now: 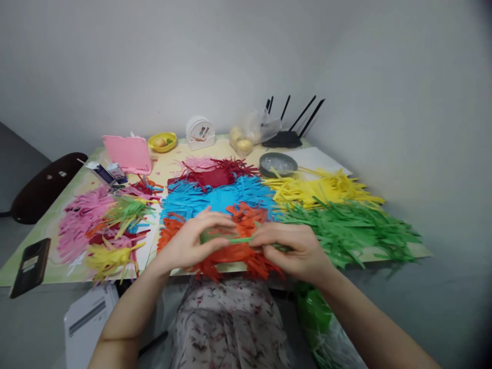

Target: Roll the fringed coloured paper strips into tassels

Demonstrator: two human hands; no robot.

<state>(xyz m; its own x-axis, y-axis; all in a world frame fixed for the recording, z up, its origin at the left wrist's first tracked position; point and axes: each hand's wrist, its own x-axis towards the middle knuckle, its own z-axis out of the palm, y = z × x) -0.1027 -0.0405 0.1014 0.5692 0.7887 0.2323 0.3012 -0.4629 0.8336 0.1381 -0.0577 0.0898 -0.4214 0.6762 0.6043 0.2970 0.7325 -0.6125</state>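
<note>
Green strip (241, 240): one narrow piece; it lies almost level between the two hands, above the orange heap, and its right end is at the right fingertips.
Right hand (288, 246): one; the thumb and the first finger pinch the end of the strip, and the other fingers are bent under.
Left hand (198, 236): one; the fingers are curved and apart from the thumb, whose tip is at the other end of the strip. Some blurred green shows inside this curve; I cannot tell if the hand is gripping.
Orange heap (226, 253): one, of fringed paper, directly below both hands, at the near edge of the surface (46, 230).
Blue heap (246, 195): one, just behind the orange.
Dark red heap (213, 178): one, behind the blue.
Yellow heap (326, 189) and green heap (357, 230): one of each, to the right, the green nearer to the person.
Pink heap (82, 218): one large, on the left, beside mixed bundles which overlap too much for counting.
Phone (31, 266): one, at the left near edge.
Back row: one pink case (128, 154), one yellow bowl (162, 142), one white holder (200, 133), one black router (282, 139).
Grey dish (278, 164): one, behind the yellow paper.
</note>
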